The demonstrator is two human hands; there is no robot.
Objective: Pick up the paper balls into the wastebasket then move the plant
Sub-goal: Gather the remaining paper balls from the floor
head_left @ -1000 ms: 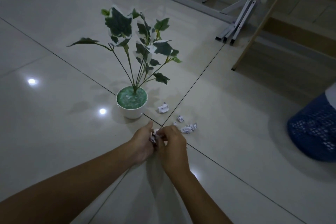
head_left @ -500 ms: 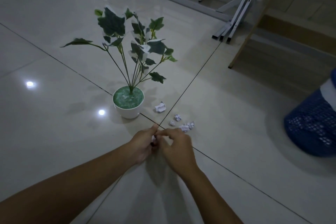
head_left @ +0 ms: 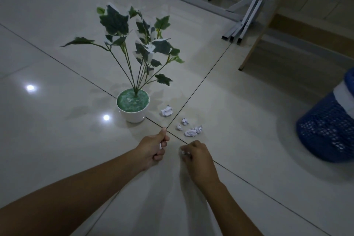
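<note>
A green-and-white leafy plant in a white pot (head_left: 132,113) stands on the tiled floor. Several crumpled paper balls lie to its right: a larger paper ball (head_left: 166,111), two tiny ones (head_left: 185,121) (head_left: 179,127) and a paper clump (head_left: 193,131). My left hand (head_left: 153,147) is closed below the pot, a sliver of white paper showing between its fingers. My right hand (head_left: 195,154) is closed low over the floor, pinching a small paper ball at its fingertips. The blue mesh wastebasket (head_left: 327,126) lies at the right edge, a white liner at its mouth.
Folded grey metal legs (head_left: 242,25) rest on the floor at the back right, beside a slanted wooden frame (head_left: 258,40). A glass partition rail runs along the back. Bright light spots reflect on the glossy tiles at the left.
My two hands were pressed together around paper; now they have drawn apart, the right one moving right and down toward the floor. The view has shifted slightly.
</note>
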